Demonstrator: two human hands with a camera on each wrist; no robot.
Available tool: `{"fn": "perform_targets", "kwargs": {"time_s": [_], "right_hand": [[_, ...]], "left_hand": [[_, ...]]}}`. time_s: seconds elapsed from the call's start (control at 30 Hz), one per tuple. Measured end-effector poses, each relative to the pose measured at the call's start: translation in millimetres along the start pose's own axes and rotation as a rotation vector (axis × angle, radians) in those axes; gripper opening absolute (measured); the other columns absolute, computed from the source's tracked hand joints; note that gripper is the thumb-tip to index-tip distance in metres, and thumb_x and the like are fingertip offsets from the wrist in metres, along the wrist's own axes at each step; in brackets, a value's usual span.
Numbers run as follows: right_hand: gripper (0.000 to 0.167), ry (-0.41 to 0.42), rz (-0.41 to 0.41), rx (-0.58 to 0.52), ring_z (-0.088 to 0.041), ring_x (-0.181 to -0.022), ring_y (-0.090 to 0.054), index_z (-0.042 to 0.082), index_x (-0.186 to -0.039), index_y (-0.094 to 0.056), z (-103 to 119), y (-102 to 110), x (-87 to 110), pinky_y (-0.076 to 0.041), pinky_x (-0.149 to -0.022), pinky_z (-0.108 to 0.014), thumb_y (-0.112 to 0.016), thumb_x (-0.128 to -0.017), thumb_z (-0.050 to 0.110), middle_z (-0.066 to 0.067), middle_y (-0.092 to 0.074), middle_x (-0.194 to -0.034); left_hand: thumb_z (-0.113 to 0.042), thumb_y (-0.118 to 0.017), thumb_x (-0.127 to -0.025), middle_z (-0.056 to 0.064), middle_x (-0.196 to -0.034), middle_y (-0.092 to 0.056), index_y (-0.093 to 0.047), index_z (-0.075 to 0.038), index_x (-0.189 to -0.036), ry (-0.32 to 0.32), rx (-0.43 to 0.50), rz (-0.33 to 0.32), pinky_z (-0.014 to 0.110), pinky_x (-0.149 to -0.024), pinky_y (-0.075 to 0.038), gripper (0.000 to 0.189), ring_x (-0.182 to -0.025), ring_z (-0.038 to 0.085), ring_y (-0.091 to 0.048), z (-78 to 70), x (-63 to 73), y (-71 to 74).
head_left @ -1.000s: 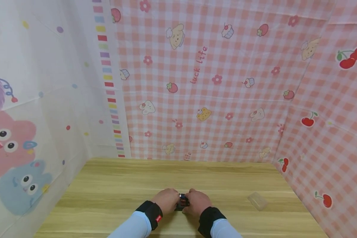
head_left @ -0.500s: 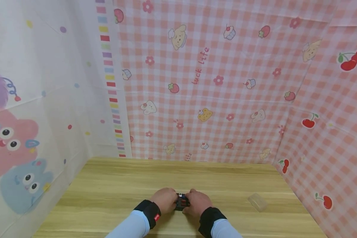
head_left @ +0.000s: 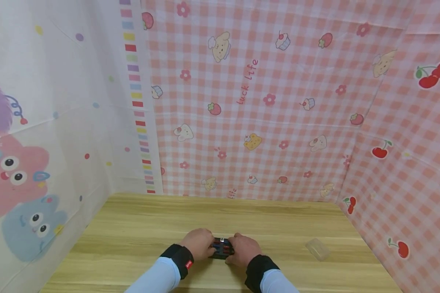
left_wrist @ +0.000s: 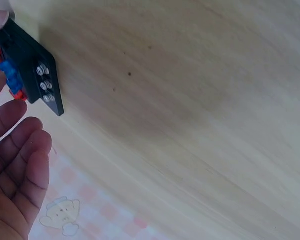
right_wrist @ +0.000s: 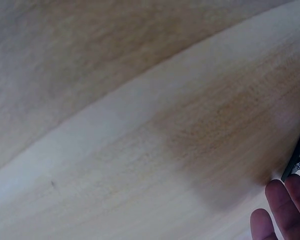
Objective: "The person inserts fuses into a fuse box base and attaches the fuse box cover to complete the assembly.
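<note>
In the head view a small black device (head_left: 221, 249) with red and blue parts lies between both hands, low over the table. My left hand (head_left: 198, 244) pinches its left end. My right hand (head_left: 245, 249) grips the right end, thumb toward the near edge. The left wrist view shows the device (left_wrist: 32, 70) tilted, with a row of three silver screw terminals on its flat black base. There, the other fingers (left_wrist: 30, 145) of my left hand curve loosely beside it. Only a dark edge of the device (right_wrist: 299, 155) and several right fingertips (right_wrist: 280, 200) show in the right wrist view.
A clear plastic piece (head_left: 317, 249) lies on the wooden table (head_left: 271, 219) to the right of the hands. Behind the table hangs a pink checked cloth (head_left: 242, 122), with a white patterned cloth (head_left: 77, 142) on the left. Both wrists wear black bands.
My left hand has shifted left, away from my right hand. More of the device, with its red and blue parts, now shows between them. The right hand and clear plastic piece have stayed put.
</note>
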State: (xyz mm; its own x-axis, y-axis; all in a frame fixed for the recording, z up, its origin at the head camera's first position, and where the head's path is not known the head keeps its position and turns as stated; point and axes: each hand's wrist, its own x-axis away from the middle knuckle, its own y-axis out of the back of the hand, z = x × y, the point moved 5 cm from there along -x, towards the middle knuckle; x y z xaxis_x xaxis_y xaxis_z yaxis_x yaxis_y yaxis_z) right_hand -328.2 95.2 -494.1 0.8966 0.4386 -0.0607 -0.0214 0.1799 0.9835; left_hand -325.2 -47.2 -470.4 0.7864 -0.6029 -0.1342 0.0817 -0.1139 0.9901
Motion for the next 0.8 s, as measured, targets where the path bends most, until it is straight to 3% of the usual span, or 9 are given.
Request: {"fn": "perform_targets", "kwargs": {"time_s": [0.2,0.4,0.57,0.8], "right_hand": [[0.057,-0.031,0.021,0.001,-0.013,-0.070,-0.053,0.010,-0.110,-0.070,-4.9,1.0,-0.1,-0.048,-0.069,-0.033,-0.085,-0.071,0.049,0.002,-0.056,-0.085],[0.068,-0.096,0.044,-0.008,-0.015,-0.068,-0.053,0.007,-0.115,-0.070,-11.0,4.0,2.0,-0.048,-0.067,-0.036,-0.070,-0.080,0.065,0.000,-0.059,-0.088],[0.069,-0.102,0.029,-0.016,-0.024,-0.080,-0.063,0.004,-0.117,-0.070,-15.5,8.9,5.8,-0.052,-0.076,-0.043,-0.062,-0.086,0.065,-0.008,-0.064,-0.095],[0.066,-0.148,0.015,-0.035,-0.032,-0.094,-0.065,0.001,-0.119,-0.068,-25.8,15.1,10.4,-0.051,-0.085,-0.049,-0.064,-0.088,0.059,-0.013,-0.064,-0.107]], "left_hand": [[-0.036,-0.077,-0.083,-0.008,-0.068,-0.054,-0.073,-0.012,-0.078,0.041,0.004,-0.011,0.027,-0.057,-0.041,0.025,-0.059,0.007,-0.046,8.7,3.7,1.8],[-0.047,-0.077,-0.081,-0.006,-0.072,-0.053,-0.074,-0.012,-0.086,0.091,0.002,-0.008,0.031,-0.059,-0.045,0.035,-0.065,0.012,-0.052,20.1,8.1,0.5],[-0.058,-0.074,-0.079,-0.001,-0.081,-0.056,-0.074,-0.013,-0.095,0.155,-0.021,0.032,0.038,-0.068,-0.049,0.048,-0.074,0.018,-0.056,30.7,9.2,-4.8],[-0.063,-0.074,-0.075,0.002,-0.090,-0.059,-0.073,-0.014,-0.103,0.197,-0.026,0.043,0.045,-0.078,-0.051,0.057,-0.085,0.023,-0.059,36.4,12.6,-6.0]]}}
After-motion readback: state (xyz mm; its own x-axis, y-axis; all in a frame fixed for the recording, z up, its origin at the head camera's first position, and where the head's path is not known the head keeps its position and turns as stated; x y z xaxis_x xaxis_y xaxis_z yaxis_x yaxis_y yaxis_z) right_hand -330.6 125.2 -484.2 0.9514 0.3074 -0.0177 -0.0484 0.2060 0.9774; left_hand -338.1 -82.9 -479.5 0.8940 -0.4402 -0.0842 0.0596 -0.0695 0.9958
